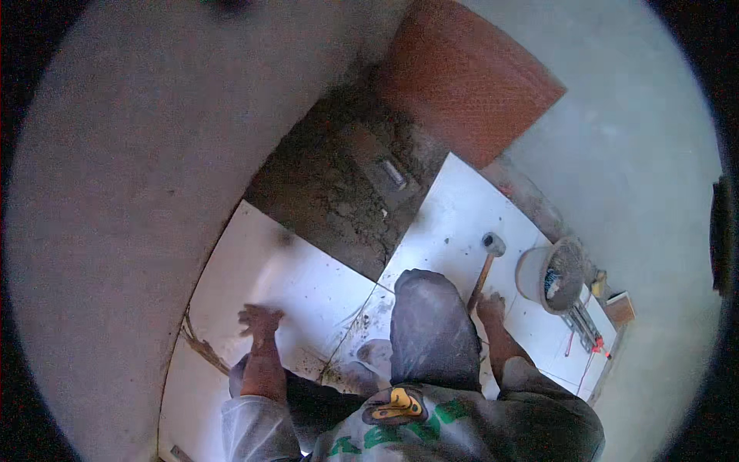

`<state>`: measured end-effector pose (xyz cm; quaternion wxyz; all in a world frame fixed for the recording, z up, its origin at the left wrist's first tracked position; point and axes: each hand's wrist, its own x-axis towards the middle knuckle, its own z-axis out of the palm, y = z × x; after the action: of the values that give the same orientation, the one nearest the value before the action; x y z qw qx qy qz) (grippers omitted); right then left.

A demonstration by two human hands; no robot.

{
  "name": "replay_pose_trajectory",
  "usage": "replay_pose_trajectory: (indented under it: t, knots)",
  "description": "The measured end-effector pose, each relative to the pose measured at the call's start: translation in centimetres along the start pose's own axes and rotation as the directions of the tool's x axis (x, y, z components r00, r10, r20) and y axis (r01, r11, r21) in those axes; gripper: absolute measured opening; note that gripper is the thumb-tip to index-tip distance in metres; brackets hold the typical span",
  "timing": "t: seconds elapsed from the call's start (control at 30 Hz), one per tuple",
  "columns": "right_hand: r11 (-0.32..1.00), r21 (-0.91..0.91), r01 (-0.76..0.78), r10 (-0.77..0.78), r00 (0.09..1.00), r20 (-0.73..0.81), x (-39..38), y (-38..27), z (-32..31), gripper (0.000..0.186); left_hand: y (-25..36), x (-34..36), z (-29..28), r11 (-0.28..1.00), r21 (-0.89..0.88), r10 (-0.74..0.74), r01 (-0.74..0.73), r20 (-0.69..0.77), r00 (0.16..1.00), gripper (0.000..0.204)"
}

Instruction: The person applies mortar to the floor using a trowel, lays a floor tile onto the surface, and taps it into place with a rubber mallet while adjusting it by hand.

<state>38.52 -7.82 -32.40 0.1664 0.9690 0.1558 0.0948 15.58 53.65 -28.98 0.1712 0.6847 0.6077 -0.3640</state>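
Observation:
My left hand (261, 318) is spread, palm down, on a large white floor tile (312, 281). Its fingers are apart with nothing in them. On another white tile (454, 208) lies a mallet with a wooden handle (483, 279) and a dark, pale-faced head (493, 244). Right beside the handle's lower end rests my right hand (491, 306), fingers pointing forward on the tile. It looks open; whether its thumb touches the handle is hard to see. Ahead, a trowel (394, 175) sits on dark, rough mortar (327, 185).
A reddish-brown sheet (469, 81) lies beyond the mortar. To the right stands a mortar-smeared bucket (533, 276) with a blue thing inside, beside a grey metal tool with red parts (586, 333) and small blocks (620, 306). A wall (131, 169) borders the tiles on the left.

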Motion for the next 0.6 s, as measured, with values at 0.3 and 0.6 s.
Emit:
replay_pose_trajectory:
  t: [0.3, 0.6]
  knots:
    - [0.694, 0.709, -0.128, -0.262, 0.872, 0.413, 13.7, 7.3, -4.5, 0.03, 12.6, -6.0, -0.6, 0.979, 0.084, 0.187, -0.183, -0.037, 0.982, 0.127]
    - [0.885, 0.374, 0.276, -0.42, 0.819, 0.39, 12.7, 3.1, -5.2, 0.034, 13.8, -5.1, -0.5, 0.964, 0.156, 0.223, -0.215, -0.035, 0.974, 0.12]
